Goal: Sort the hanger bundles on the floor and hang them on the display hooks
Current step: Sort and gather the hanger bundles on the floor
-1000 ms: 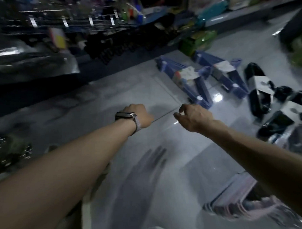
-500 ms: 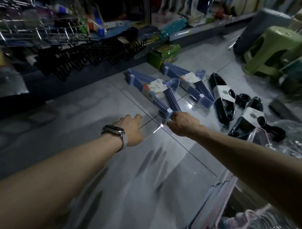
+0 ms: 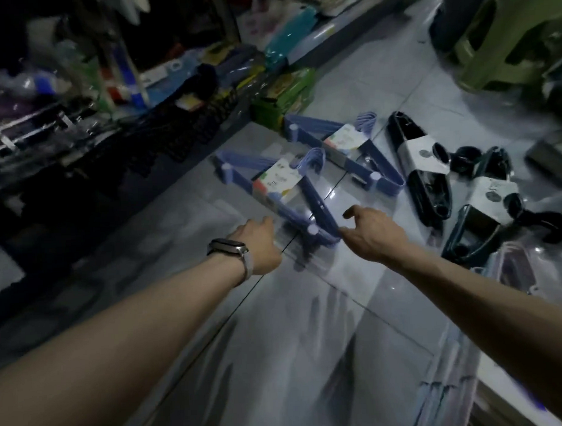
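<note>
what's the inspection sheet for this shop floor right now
surface: glossy tiled floor, glare spots.
job's things: near blue hanger bundle, second blue bundle, farther black bundle and nearer black bundle lie on the floor; display hooks at left, blurred.
clutter: clear-wrapped pale bundle at right; green packs by the shelf.
grips: left hand and right hand at the near blue hanger bundle's closest end; hold unclear.
cables: nothing seen.
surroundings: stocked shelves, green stool.
</note>
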